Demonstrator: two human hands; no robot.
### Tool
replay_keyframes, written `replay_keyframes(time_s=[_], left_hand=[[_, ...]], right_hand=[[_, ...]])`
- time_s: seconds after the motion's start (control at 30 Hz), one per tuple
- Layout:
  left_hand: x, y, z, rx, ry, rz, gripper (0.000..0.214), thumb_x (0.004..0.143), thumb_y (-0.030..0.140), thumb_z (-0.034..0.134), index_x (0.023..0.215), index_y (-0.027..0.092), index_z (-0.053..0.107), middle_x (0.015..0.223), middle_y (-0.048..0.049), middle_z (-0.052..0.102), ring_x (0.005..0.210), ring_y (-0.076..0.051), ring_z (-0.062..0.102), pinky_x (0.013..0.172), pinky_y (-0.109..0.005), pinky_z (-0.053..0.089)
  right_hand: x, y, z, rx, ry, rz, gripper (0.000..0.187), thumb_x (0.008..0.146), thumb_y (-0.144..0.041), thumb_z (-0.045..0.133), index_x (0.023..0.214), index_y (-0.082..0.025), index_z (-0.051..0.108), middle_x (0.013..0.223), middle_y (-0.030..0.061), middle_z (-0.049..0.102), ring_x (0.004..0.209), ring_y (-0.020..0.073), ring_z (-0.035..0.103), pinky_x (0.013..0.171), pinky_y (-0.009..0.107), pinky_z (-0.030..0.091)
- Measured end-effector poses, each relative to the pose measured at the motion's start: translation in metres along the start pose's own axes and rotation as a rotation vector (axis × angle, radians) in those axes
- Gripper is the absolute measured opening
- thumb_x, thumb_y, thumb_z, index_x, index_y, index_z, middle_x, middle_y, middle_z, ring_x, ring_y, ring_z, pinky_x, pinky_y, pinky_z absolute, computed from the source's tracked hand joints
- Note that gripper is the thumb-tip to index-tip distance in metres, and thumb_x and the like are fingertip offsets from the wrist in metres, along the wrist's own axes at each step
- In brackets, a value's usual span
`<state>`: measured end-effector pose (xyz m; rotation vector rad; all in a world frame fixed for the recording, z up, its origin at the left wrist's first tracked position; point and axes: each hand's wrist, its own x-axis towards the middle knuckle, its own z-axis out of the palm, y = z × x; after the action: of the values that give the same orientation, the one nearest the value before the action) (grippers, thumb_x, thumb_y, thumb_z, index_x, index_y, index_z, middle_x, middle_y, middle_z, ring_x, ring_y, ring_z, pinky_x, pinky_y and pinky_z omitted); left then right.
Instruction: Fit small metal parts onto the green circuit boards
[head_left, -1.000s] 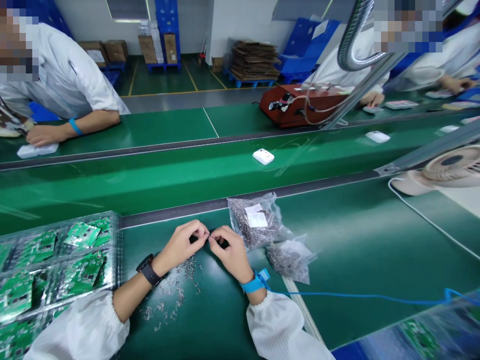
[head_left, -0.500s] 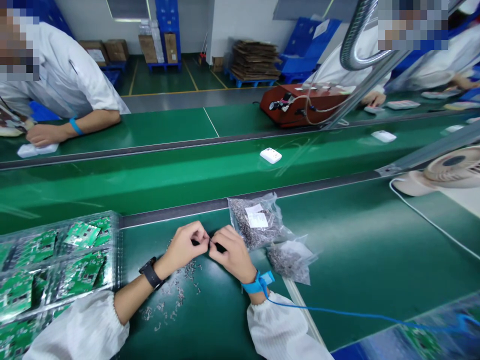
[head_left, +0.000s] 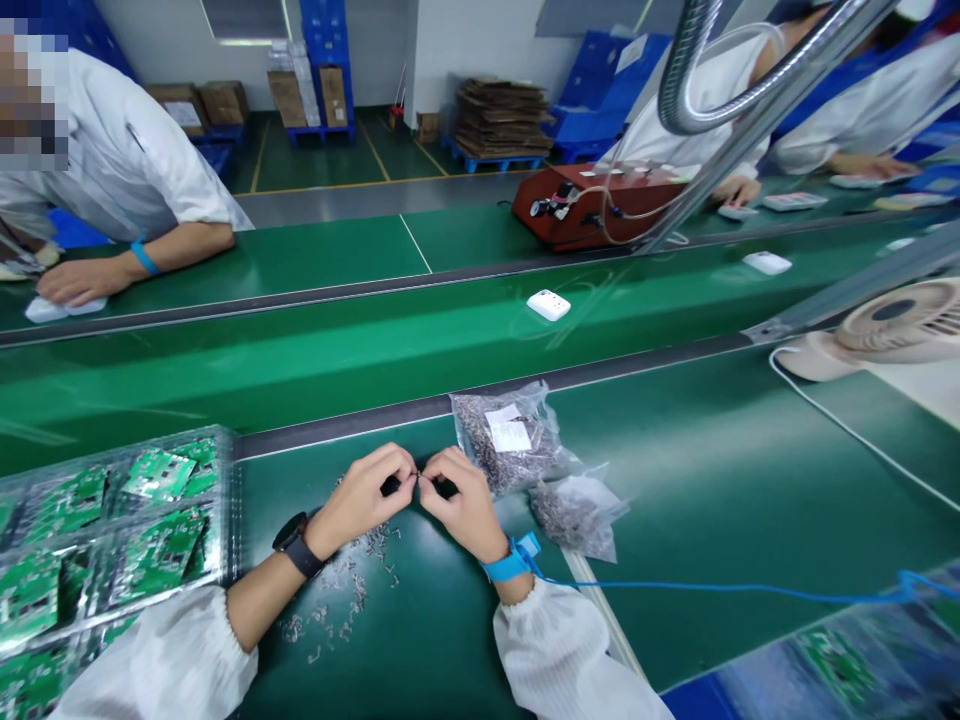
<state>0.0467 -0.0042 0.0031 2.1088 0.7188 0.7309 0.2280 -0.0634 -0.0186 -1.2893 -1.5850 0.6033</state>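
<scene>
Left hand [head_left: 373,488] and right hand [head_left: 459,502] basically tip to tip, thumb and finger of each pinched on tiny dark bit [head_left: 418,474], too small to make out. Loose metal parts [head_left: 358,592] scattered just nearer than left hand, kinda messy. Green boards [head_left: 159,472] farther left of it. Labelled bag [head_left: 480,420] just beyond right hand, smaller bag [head_left: 562,515] off to its right.

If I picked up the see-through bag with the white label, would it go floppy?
The labelled bag would probably sag, since its plastic looks soft and wrinkled. It may feel heavy for its size, being packed with small metal-looking pieces. It likely wouldn't roll, as it lies slumped.
</scene>
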Motion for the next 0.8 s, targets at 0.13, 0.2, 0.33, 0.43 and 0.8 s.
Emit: replay_keyframes(time_s=[0.13,0.2,0.33,0.43,0.8], left_hand=[[-0.001,-0.001,-0.002,0.025,0.027,0.011,0.019,0.097,0.016,0.054,0.081,0.022,0.045,0.095,-0.0029,0.063,0.085,-0.015,0.060,0.078,-0.026,0.047],[-0.001,-0.002,-0.003,0.043,0.022,0.025,0.019,0.099,0.016,0.052,0.081,0.022,0.047,0.095,-0.0032,0.064,0.086,-0.015,0.060,0.078,-0.026,0.047],[0.000,-0.002,-0.004,0.061,0.036,0.043,0.019,0.102,0.018,0.051,0.083,0.022,0.050,0.096,-0.0032,0.066,0.086,-0.014,0.062,0.079,-0.025,0.047],[0.000,-0.001,-0.003,0.043,0.065,0.021,0.018,0.100,0.018,0.053,0.082,0.022,0.048,0.095,-0.0031,0.066,0.086,-0.015,0.062,0.079,-0.026,0.048],[0.003,-0.009,0.006,-0.365,-0.010,-0.291,0.018,0.079,0.013,0.061,0.080,0.021,0.045,0.083,0.0027,0.061,0.070,-0.011,0.054,0.068,-0.025,0.046]], right_hand=[[-0.001,0.002,0.000,0.000,-0.011,-0.006,0.012,0.096,-0.022,0.061,0.084,-0.025,0.064,0.084,0.0037,0.067,0.083,0.0224,0.062,0.075,0.037,0.050],[-0.001,0.003,0.000,0.016,-0.038,0.009,0.010,0.099,-0.025,0.060,0.093,-0.025,0.068,0.089,0.0049,0.070,0.085,0.0225,0.064,0.075,0.036,0.052],[-0.001,0.004,-0.003,-0.008,-0.030,-0.026,0.010,0.101,-0.026,0.062,0.103,-0.025,0.072,0.092,0.0049,0.073,0.086,0.0227,0.067,0.078,0.037,0.053],[-0.002,0.004,-0.004,-0.067,-0.026,-0.088,0.009,0.100,-0.025,0.064,0.102,-0.026,0.072,0.092,0.0047,0.075,0.086,0.0235,0.067,0.080,0.039,0.054],[-0.003,0.006,-0.001,-0.268,-0.104,-0.207,0.016,0.093,-0.012,0.059,0.095,-0.024,0.069,0.089,0.0064,0.070,0.084,0.0243,0.060,0.074,0.038,0.050]])
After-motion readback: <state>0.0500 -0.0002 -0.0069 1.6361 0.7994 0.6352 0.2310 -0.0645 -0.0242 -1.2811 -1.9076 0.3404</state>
